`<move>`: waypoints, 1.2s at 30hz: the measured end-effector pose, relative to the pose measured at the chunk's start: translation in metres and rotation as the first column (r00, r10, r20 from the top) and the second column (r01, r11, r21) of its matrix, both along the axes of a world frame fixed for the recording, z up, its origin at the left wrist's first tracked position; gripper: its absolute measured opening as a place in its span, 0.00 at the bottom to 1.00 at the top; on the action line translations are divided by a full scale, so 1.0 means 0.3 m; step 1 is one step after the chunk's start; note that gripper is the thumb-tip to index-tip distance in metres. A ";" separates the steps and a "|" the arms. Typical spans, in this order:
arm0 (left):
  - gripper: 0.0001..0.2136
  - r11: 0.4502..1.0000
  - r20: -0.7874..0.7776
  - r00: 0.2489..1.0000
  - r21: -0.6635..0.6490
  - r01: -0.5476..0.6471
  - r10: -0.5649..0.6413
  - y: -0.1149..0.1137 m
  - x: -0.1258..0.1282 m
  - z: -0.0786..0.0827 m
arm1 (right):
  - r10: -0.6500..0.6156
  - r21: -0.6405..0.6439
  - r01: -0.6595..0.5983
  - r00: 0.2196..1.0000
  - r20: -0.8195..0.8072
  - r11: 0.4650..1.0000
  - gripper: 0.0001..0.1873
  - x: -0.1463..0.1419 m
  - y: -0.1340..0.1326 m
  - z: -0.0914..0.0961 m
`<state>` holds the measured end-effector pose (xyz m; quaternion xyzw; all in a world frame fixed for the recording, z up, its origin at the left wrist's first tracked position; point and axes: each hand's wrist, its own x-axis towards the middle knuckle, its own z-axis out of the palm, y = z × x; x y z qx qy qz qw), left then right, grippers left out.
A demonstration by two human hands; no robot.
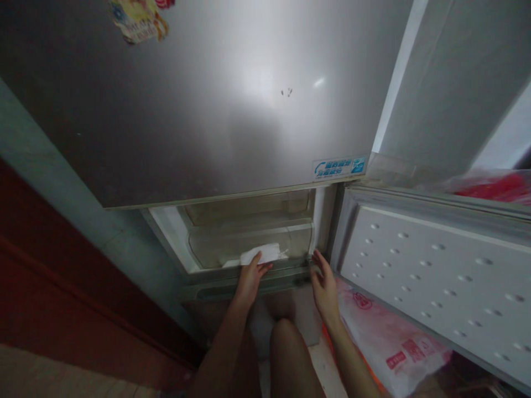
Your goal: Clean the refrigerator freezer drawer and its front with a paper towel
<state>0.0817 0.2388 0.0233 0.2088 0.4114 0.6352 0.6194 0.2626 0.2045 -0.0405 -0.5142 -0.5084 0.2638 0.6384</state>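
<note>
My left hand (249,281) is closed on a white cloth or folded tissue (265,254); I cannot tell which. The white piece lies against the lower front of a freezer drawer (232,243) in the open lower compartment of a refrigerator. My right hand (324,282) is beside the compartment's lower right corner, close to the hinge side, its fingers apart and nothing visible in them. The open freezer door (435,276), with its dimpled inner panel, stands to the right of this hand.
Above is the closed silver upper door (232,110), with a magnet (139,22) and a blue-printed label (339,167). White plastic bags with red print (385,337) lie under the freezer door. A red-brown wooden panel (62,282) runs along the left. My knees show below.
</note>
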 end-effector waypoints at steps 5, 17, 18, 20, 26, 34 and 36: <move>0.06 0.996 0.001 0.999 0.082 0.038 -0.038 0.030 -0.016 0.005 | -0.043 0.080 0.040 0.999 0.027 0.996 0.30 -0.005 0.044 0.040; 0.07 0.990 0.034 0.999 0.137 -0.043 0.038 0.079 -0.023 -0.007 | -0.034 0.084 0.027 0.996 0.082 0.996 0.30 0.000 0.067 0.009; 0.06 0.989 0.037 0.998 0.135 -0.061 0.057 0.075 -0.044 -0.011 | -0.035 0.081 0.028 0.996 0.085 0.996 0.30 0.000 0.069 0.009; 0.06 0.986 0.043 0.994 0.129 -0.104 0.099 0.066 -0.089 -0.018 | -0.030 0.071 0.024 0.996 0.082 0.997 0.30 0.000 0.070 0.009; 0.06 0.985 0.043 0.993 0.125 -0.118 0.113 0.063 -0.125 -0.015 | -0.024 0.050 0.019 0.996 0.088 0.999 0.31 0.000 0.066 0.006; 0.07 0.988 0.018 0.996 0.129 0.089 -0.092 0.084 0.039 0.003 | -0.025 0.051 0.019 0.994 0.106 0.999 0.31 0.011 0.074 -0.010; 0.08 0.988 0.014 0.995 0.126 0.091 -0.094 0.077 0.029 -0.002 | -0.024 0.050 0.019 0.994 0.108 0.999 0.31 0.013 0.076 -0.011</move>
